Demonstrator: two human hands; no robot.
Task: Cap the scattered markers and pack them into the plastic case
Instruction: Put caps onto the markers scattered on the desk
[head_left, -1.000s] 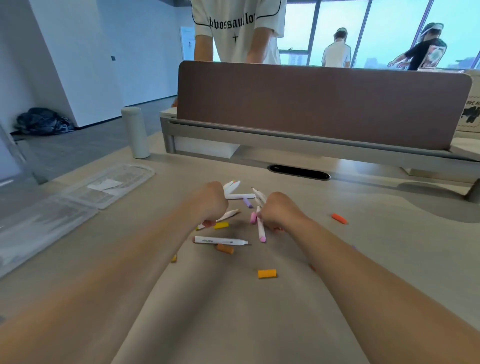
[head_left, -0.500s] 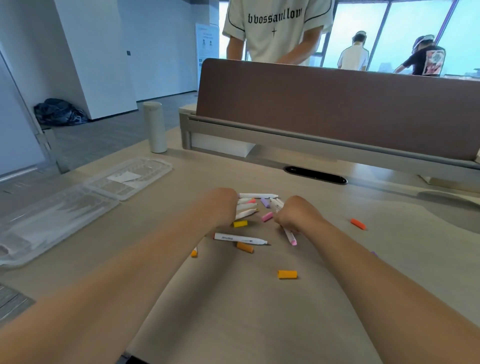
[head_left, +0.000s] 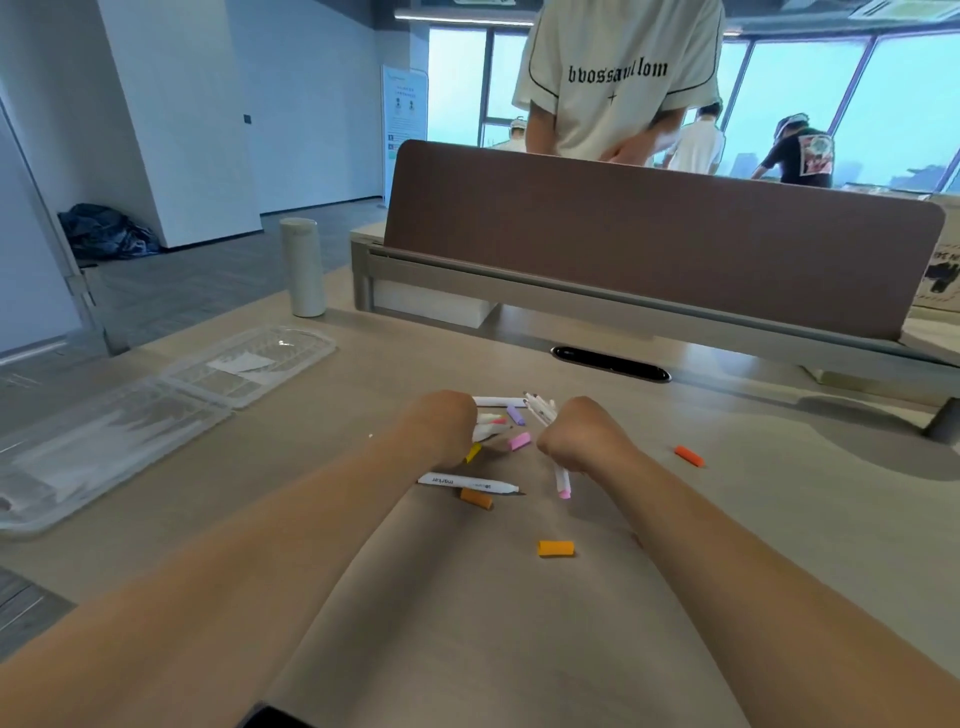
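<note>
Markers (head_left: 467, 482) lie scattered on the desk (head_left: 519, 649) between and just ahead of both hands, well apart from the plastic case (head_left: 156, 395), which sits open near the left edge. The likeliest slip is in the right hand (head_left: 576, 439). Its fingers are curled tight round a bundle (head_left: 540, 408) of several pens, with bare tips poking out above the fist and a pink end hanging below. A grip that full could let one pen slide out, or let a tip mark the skin while a cap is pushed on. The left hand (head_left: 441, 426) shows only its back, so it cannot be told whether its fingers are closed on the white barrels just beside it. Loose caps are a second risk: an orange cap (head_left: 689, 456) lies off to the right and a yellow-orange cap (head_left: 556, 548) nearer the person, and either could roll away or be fitted to the wrong colour. The pens are slim white barrels with dark printed lettering, fine tips, and short caps in orange, pink, purple and yellow.
</note>
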